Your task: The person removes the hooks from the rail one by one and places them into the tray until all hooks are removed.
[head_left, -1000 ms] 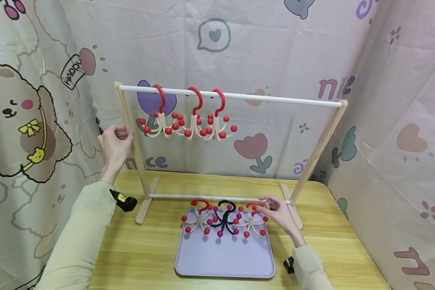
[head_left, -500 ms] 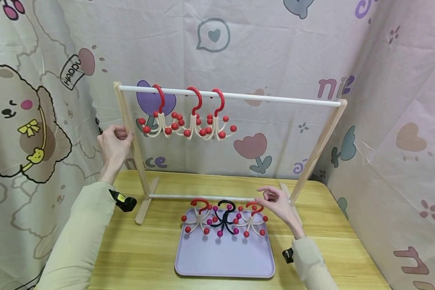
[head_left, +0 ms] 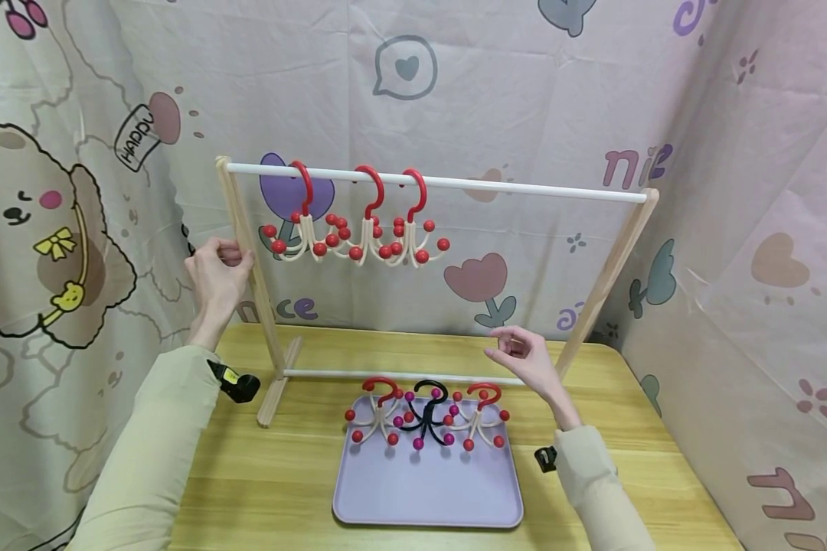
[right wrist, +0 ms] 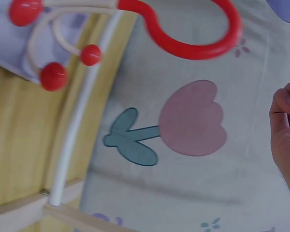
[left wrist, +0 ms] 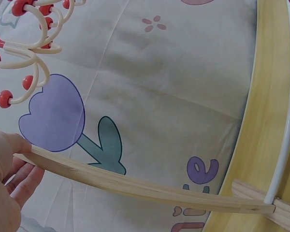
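Note:
My left hand (head_left: pixel 217 275) pinches the left wooden post of the rack (head_left: pixel 265 321) between thumb and fingers, also plain in the left wrist view. From the rack's white top rod hang three cream multi-arm hooks (head_left: pixel 368 237) with red hook ends and red ball tips. Below, on the lilac tray (head_left: pixel 427 497), lie a red-topped hook (head_left: pixel 380 413), a black hook (head_left: pixel 428 417) with magenta balls, and another red-topped hook (head_left: pixel 478 421). Above that last one my right hand (head_left: pixel 527 360) is in the air, fingers loosely bent, holding nothing. Only its edge appears in the right wrist view.
The rack stands on a wood-grain table (head_left: pixel 248 474), its lower white rod (head_left: pixel 386 375) just behind the tray. Its right post (head_left: pixel 606 283) rises behind my right hand. Printed curtains (head_left: pixel 524 76) enclose the back and both sides.
My right hand has risen away from the right-hand hook on the tray, with nothing in it. My left hand stays on the post, and the hooks have not moved.

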`<action>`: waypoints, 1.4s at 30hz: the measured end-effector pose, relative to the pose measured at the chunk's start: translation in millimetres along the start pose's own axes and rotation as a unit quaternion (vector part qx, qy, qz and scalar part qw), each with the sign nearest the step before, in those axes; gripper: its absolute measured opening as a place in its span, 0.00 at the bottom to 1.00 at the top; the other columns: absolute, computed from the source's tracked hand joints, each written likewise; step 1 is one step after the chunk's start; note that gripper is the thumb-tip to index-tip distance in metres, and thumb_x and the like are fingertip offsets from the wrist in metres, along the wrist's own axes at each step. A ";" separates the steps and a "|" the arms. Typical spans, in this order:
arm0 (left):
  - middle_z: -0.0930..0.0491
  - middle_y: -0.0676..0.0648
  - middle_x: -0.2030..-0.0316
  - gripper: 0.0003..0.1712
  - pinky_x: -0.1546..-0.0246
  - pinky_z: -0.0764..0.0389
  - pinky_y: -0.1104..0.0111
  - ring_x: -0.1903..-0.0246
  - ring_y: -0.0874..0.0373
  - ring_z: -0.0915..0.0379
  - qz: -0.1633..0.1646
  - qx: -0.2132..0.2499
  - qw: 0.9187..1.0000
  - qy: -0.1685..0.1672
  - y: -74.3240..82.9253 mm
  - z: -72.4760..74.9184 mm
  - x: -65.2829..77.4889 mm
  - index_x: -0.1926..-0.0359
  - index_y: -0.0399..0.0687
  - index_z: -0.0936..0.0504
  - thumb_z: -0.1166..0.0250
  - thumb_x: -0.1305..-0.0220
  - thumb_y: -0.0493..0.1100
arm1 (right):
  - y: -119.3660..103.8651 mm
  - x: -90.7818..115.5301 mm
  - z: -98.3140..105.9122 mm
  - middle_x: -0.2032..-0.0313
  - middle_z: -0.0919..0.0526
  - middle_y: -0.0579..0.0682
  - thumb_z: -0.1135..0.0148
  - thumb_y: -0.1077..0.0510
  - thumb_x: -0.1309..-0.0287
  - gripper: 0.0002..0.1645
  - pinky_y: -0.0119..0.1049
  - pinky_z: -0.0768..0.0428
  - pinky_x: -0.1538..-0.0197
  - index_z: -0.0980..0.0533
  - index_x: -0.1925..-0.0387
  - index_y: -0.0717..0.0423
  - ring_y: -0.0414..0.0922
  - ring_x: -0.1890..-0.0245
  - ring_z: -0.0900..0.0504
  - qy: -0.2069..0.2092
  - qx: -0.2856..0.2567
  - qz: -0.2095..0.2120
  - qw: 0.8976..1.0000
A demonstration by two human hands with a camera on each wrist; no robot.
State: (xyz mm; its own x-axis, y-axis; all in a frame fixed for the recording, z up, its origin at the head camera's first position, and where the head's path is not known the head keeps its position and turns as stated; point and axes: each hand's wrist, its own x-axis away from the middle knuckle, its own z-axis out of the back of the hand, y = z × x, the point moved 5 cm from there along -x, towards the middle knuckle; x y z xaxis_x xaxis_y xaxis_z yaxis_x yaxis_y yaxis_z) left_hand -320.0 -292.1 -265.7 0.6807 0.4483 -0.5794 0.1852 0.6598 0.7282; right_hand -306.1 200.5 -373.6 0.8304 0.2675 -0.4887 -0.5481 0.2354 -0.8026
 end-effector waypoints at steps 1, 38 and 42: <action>0.14 0.31 0.58 0.16 0.47 0.31 0.66 0.66 0.67 0.28 0.001 0.003 1.000 -0.002 0.1 -0.3 0.1 0.52 0.31 0.18 0.35 0.34 0.41 | -3.5 -2.9 1.0 0.74 0.25 0.42 0.32 0.70 0.44 0.16 0.24 0.29 0.73 0.21 0.53 0.69 0.32 0.77 0.29 0.001 -0.002 0.005 1.000; 0.15 0.30 0.57 0.17 0.39 0.33 0.56 0.58 0.56 0.28 0.006 0.013 1.000 -0.011 0.5 -1.2 -0.1 0.51 0.30 0.19 0.36 0.34 0.40 | -130.6 -103.6 2.4 0.71 0.23 0.43 0.32 0.64 0.40 0.17 0.22 0.28 0.66 0.20 0.50 0.67 0.35 0.72 0.27 0.045 0.063 0.023 0.997; 0.15 0.30 0.57 0.17 0.38 0.34 0.54 0.59 0.55 0.28 0.005 0.013 1.000 -0.012 -0.8 -1.6 -0.6 0.51 0.30 0.19 0.36 0.34 0.41 | -148.6 -109.1 -5.3 0.71 0.23 0.45 0.34 0.66 0.40 0.18 0.21 0.29 0.67 0.21 0.50 0.72 0.35 0.74 0.26 0.053 0.058 0.026 0.997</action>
State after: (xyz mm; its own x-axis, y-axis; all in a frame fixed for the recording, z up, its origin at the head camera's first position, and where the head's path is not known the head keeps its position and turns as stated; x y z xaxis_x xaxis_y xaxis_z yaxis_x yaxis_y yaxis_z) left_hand -321.6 -292.0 -266.6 0.6992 0.4405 -0.5631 0.1959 0.6395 0.7434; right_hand -314.7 131.4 -202.8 0.8035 0.1833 -0.5663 -0.5928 0.3328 -0.7334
